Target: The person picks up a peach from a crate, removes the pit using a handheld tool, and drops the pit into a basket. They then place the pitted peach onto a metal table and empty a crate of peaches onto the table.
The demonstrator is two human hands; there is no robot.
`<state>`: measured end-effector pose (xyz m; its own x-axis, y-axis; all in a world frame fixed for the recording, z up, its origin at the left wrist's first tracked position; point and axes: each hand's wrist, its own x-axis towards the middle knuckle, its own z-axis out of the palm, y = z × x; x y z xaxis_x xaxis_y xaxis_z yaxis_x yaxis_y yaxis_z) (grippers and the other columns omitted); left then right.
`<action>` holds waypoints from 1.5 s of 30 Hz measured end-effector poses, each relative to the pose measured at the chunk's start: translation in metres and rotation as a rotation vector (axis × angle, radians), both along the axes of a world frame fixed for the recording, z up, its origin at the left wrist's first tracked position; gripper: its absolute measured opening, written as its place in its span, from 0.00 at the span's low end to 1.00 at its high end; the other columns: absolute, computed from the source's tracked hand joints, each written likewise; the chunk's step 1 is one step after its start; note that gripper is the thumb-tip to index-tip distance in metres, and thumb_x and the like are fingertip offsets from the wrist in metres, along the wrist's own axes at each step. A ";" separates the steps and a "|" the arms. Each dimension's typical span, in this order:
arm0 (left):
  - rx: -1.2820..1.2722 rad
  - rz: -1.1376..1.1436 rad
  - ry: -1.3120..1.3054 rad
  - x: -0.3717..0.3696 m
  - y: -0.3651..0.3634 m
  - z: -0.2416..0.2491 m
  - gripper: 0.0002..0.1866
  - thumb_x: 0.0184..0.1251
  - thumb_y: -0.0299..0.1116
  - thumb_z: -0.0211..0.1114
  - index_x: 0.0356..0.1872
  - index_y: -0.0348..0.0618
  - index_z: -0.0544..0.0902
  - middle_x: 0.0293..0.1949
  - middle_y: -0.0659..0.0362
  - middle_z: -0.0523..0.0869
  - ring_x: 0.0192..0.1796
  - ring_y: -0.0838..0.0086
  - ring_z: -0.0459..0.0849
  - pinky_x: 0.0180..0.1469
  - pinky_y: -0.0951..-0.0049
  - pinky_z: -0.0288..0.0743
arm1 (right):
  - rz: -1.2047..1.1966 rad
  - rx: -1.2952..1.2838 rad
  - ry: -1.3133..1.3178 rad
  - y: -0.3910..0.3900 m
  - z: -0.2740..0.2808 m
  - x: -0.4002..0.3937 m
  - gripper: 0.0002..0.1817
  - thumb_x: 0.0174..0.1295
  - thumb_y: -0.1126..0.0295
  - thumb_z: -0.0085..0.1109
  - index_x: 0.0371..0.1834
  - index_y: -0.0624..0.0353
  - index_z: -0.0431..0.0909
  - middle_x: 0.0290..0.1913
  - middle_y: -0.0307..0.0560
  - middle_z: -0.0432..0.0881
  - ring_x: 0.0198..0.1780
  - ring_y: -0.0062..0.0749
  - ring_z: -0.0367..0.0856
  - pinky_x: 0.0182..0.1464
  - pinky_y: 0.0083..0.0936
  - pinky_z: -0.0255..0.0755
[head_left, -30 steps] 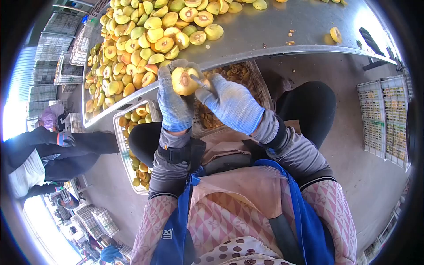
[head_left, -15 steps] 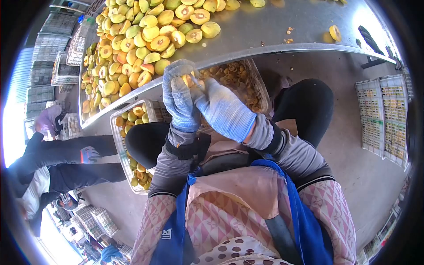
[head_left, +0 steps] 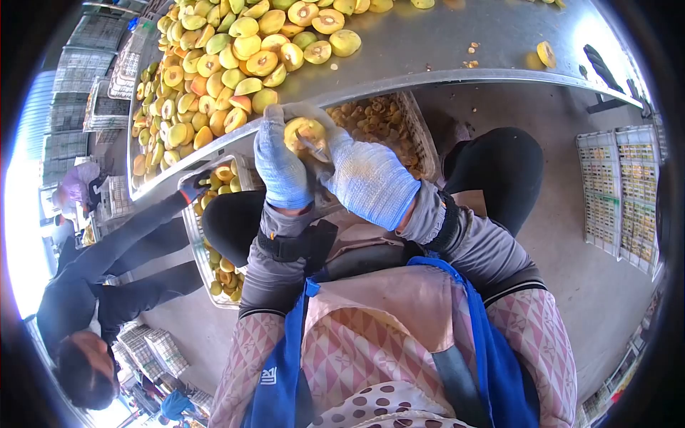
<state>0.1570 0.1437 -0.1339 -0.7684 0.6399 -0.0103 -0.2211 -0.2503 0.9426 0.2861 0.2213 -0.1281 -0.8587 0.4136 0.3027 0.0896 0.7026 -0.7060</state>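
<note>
Steel table (head_left: 457,43), fruit heaped toward its far left corner; the work happens just off its near edge, over the crate of pits (head_left: 385,121). Left hand (head_left: 280,165) wraps round the halved yellow fruit (head_left: 302,133); best kept firm while turning. Right hand (head_left: 367,182) pinches a small blade (head_left: 314,148), best worked shallow. The blade tip and pit are hidden by gloves.

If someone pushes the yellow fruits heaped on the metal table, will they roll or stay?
The fruits look rounded, so whole ones would probably roll on the smooth metal table. Cut halves likely stay, resting on flat faces. The heap may spread.
</note>
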 end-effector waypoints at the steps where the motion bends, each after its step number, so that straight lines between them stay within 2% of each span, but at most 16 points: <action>1: -0.012 0.006 -0.065 -0.001 -0.001 0.000 0.17 0.79 0.40 0.50 0.44 0.37 0.82 0.37 0.58 0.84 0.39 0.76 0.83 0.44 0.74 0.77 | 0.013 0.013 -0.010 0.001 -0.002 0.001 0.17 0.62 0.62 0.59 0.42 0.68 0.76 0.24 0.57 0.83 0.28 0.53 0.85 0.29 0.42 0.78; 7: -0.089 0.113 -0.080 0.004 0.005 0.010 0.18 0.79 0.42 0.52 0.42 0.37 0.83 0.35 0.60 0.85 0.38 0.77 0.83 0.42 0.75 0.77 | 0.026 -0.056 -0.109 0.002 -0.004 -0.002 0.16 0.60 0.62 0.60 0.41 0.67 0.77 0.26 0.58 0.84 0.29 0.52 0.85 0.31 0.42 0.78; 10: -0.243 0.035 0.079 -0.003 0.001 0.011 0.16 0.77 0.42 0.53 0.45 0.39 0.80 0.39 0.58 0.84 0.42 0.73 0.84 0.45 0.73 0.80 | 0.068 -0.103 -0.081 0.005 -0.008 -0.003 0.17 0.60 0.63 0.61 0.42 0.67 0.76 0.26 0.59 0.84 0.30 0.53 0.85 0.32 0.42 0.78; 12: -0.336 0.054 0.474 -0.008 -0.003 0.002 0.16 0.77 0.43 0.53 0.45 0.39 0.80 0.39 0.59 0.84 0.41 0.74 0.84 0.45 0.74 0.79 | 0.083 -0.120 0.000 0.004 -0.018 -0.008 0.17 0.60 0.63 0.61 0.42 0.68 0.76 0.26 0.60 0.83 0.30 0.54 0.85 0.32 0.43 0.78; 13: -0.381 0.063 0.673 -0.009 -0.005 0.000 0.17 0.77 0.43 0.53 0.45 0.39 0.81 0.39 0.59 0.85 0.41 0.74 0.84 0.45 0.74 0.78 | 0.104 -0.159 -0.020 0.004 -0.019 -0.008 0.21 0.61 0.63 0.62 0.51 0.68 0.72 0.29 0.61 0.83 0.31 0.55 0.85 0.34 0.43 0.78; 15: -0.348 0.069 0.516 -0.003 0.000 0.008 0.17 0.78 0.42 0.51 0.44 0.38 0.81 0.39 0.58 0.85 0.41 0.75 0.83 0.45 0.74 0.78 | 0.144 -0.237 -0.060 0.005 -0.018 -0.007 0.33 0.61 0.64 0.63 0.67 0.67 0.63 0.34 0.63 0.83 0.34 0.57 0.84 0.37 0.45 0.79; 18: -0.282 0.021 0.281 -0.005 0.001 0.008 0.17 0.79 0.39 0.48 0.44 0.36 0.80 0.39 0.57 0.85 0.40 0.75 0.83 0.46 0.73 0.77 | 0.081 -0.200 0.004 0.003 -0.018 -0.007 0.19 0.60 0.64 0.61 0.44 0.70 0.75 0.26 0.60 0.83 0.30 0.55 0.85 0.33 0.44 0.78; 22: -0.217 -0.023 0.267 -0.009 -0.005 0.001 0.18 0.80 0.37 0.46 0.46 0.34 0.80 0.39 0.55 0.85 0.40 0.75 0.83 0.44 0.73 0.78 | 0.113 -0.091 -0.028 0.005 -0.012 -0.002 0.17 0.59 0.65 0.60 0.43 0.69 0.78 0.28 0.60 0.83 0.31 0.53 0.85 0.35 0.43 0.79; 23: -0.247 0.039 0.322 -0.008 -0.003 0.001 0.18 0.79 0.40 0.50 0.41 0.35 0.82 0.35 0.58 0.84 0.37 0.78 0.80 0.41 0.75 0.75 | 0.138 -0.065 0.024 0.005 -0.012 -0.002 0.16 0.59 0.66 0.60 0.43 0.68 0.79 0.29 0.60 0.83 0.32 0.53 0.85 0.35 0.43 0.79; 26: -0.285 0.167 0.442 -0.002 0.002 0.003 0.22 0.76 0.46 0.58 0.32 0.36 0.84 0.26 0.64 0.81 0.30 0.84 0.74 0.33 0.78 0.70 | 0.181 -0.181 0.038 0.005 -0.010 -0.005 0.25 0.59 0.65 0.63 0.58 0.65 0.70 0.35 0.63 0.83 0.35 0.57 0.84 0.39 0.43 0.79; 28: -0.240 0.173 0.466 0.003 0.005 0.009 0.22 0.77 0.46 0.58 0.31 0.36 0.83 0.26 0.64 0.82 0.30 0.83 0.75 0.32 0.78 0.71 | 0.199 -0.242 0.058 0.004 -0.011 -0.007 0.31 0.59 0.65 0.64 0.65 0.63 0.66 0.38 0.65 0.83 0.38 0.59 0.84 0.41 0.43 0.80; 33: -0.126 0.164 0.291 0.014 0.007 0.017 0.21 0.77 0.44 0.58 0.32 0.35 0.83 0.26 0.62 0.83 0.28 0.82 0.78 0.30 0.79 0.72 | 0.326 0.017 0.217 0.008 -0.027 -0.012 0.26 0.58 0.66 0.64 0.58 0.65 0.70 0.37 0.65 0.82 0.39 0.61 0.83 0.42 0.44 0.79; 36: -0.161 0.113 0.221 0.010 0.007 0.015 0.20 0.77 0.44 0.58 0.32 0.35 0.83 0.26 0.61 0.83 0.28 0.82 0.80 0.30 0.79 0.73 | 0.128 -0.262 -0.009 0.007 -0.012 -0.004 0.15 0.60 0.65 0.61 0.42 0.66 0.79 0.30 0.61 0.83 0.32 0.55 0.85 0.37 0.44 0.79; 40: -0.208 0.083 0.153 0.006 0.007 0.018 0.21 0.76 0.45 0.58 0.32 0.35 0.84 0.25 0.62 0.84 0.28 0.82 0.79 0.29 0.79 0.72 | 0.170 -0.206 -0.068 0.008 -0.017 -0.003 0.16 0.60 0.64 0.61 0.45 0.66 0.77 0.30 0.62 0.83 0.34 0.56 0.84 0.38 0.44 0.79; 43: -0.264 0.090 0.382 0.007 0.004 0.018 0.22 0.76 0.46 0.59 0.31 0.35 0.83 0.25 0.62 0.83 0.28 0.83 0.79 0.28 0.79 0.72 | 0.249 -0.173 -0.012 0.009 -0.020 -0.006 0.19 0.60 0.65 0.62 0.48 0.67 0.74 0.32 0.63 0.82 0.36 0.58 0.84 0.39 0.45 0.79; 45: -0.302 0.019 0.455 -0.001 -0.007 0.005 0.18 0.78 0.39 0.54 0.52 0.31 0.77 0.35 0.58 0.84 0.36 0.76 0.82 0.38 0.77 0.76 | 0.327 -0.003 0.140 0.010 -0.028 -0.008 0.19 0.60 0.65 0.62 0.48 0.68 0.74 0.32 0.63 0.82 0.37 0.59 0.84 0.39 0.45 0.79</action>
<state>0.1562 0.1370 -0.1286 -0.7494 0.6461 0.1447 0.2281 0.0468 0.9725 0.2777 0.2312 -0.1556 -0.8959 0.1248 0.4263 -0.2376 0.6762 -0.6973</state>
